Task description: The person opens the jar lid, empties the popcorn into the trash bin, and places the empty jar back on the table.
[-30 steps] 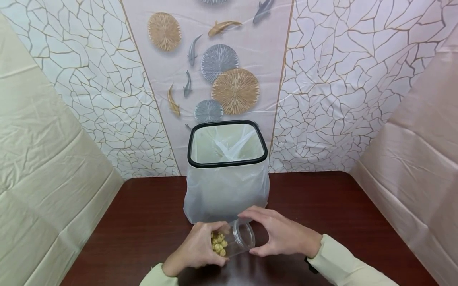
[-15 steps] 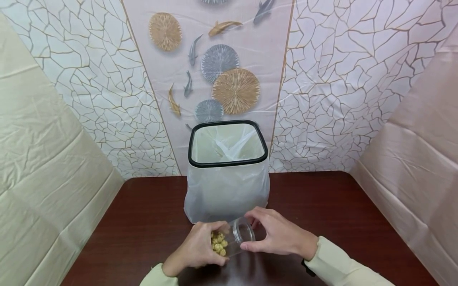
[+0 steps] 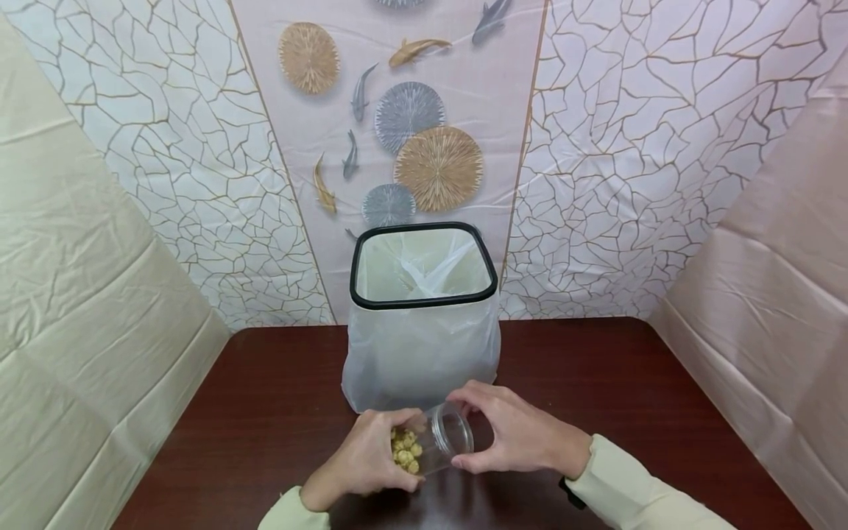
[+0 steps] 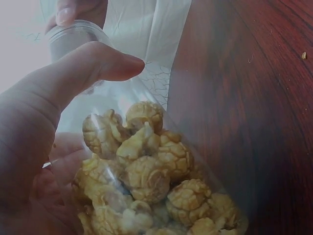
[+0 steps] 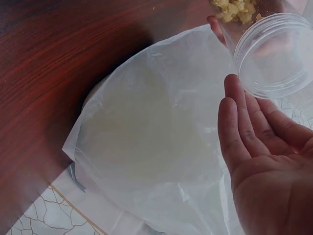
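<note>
A clear plastic jar [image 3: 430, 458] with yellow, caramel-coated-looking popcorn [image 4: 146, 176] lies tilted in front of the bin, its ringed clear lid [image 3: 452, 429] toward the right. My left hand [image 3: 363, 458] grips the jar's body from the left, thumb and fingers on opposite sides. At the other end, my right hand [image 3: 520, 433] spans the lid, fingers on the far side and thumb on the near side. In the right wrist view the right fingertips [image 5: 229, 105] are right at the lid's rim. The left wrist view shows the popcorn heaped toward the jar's base.
Behind the hands stands a bin [image 3: 424, 353] lined with a translucent white bag, with a black rim [image 3: 424, 303]. It rests on a dark red-brown table [image 3: 583, 368]. Patterned cloth [image 3: 596, 184] hangs at the back, beige cloth [image 3: 86, 331] at the sides.
My right thumb and fingers drew inward at the lid half a second ago and have since spread slightly again. The left hand and jar have stayed nearly in place.
</note>
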Demonstrator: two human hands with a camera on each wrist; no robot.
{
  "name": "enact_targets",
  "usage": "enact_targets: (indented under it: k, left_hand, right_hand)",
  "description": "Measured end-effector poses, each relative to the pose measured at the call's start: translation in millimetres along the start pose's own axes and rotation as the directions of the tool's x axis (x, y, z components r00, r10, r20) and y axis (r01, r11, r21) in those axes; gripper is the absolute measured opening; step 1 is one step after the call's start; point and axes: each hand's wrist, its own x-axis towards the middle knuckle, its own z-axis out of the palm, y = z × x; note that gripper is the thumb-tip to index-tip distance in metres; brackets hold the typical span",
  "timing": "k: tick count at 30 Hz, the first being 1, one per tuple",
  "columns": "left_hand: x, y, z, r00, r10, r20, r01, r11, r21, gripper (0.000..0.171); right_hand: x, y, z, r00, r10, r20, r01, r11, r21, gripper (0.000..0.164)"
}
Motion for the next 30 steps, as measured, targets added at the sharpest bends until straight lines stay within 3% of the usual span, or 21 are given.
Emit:
enact_targets:
  k: [21,30]
  left_hand:
    - [0.3,0.9,-3.1,1.0,-0.009,0.022,0.011,0.998,-0.063,0.06]
    - [0.5,2.4,-3.2,0.999,-0.031,0.04,0.034,0.995,-0.089,0.062]
  right_hand:
    - [2.9,-5.9,-12.7,0.985,-0.171,0.011,0.172,0.98,-0.104,0.077]
    - [1.0,-6.7,-16.7,0.958,-0.286,0.001,0.282,0.944,-0.173,0.081]
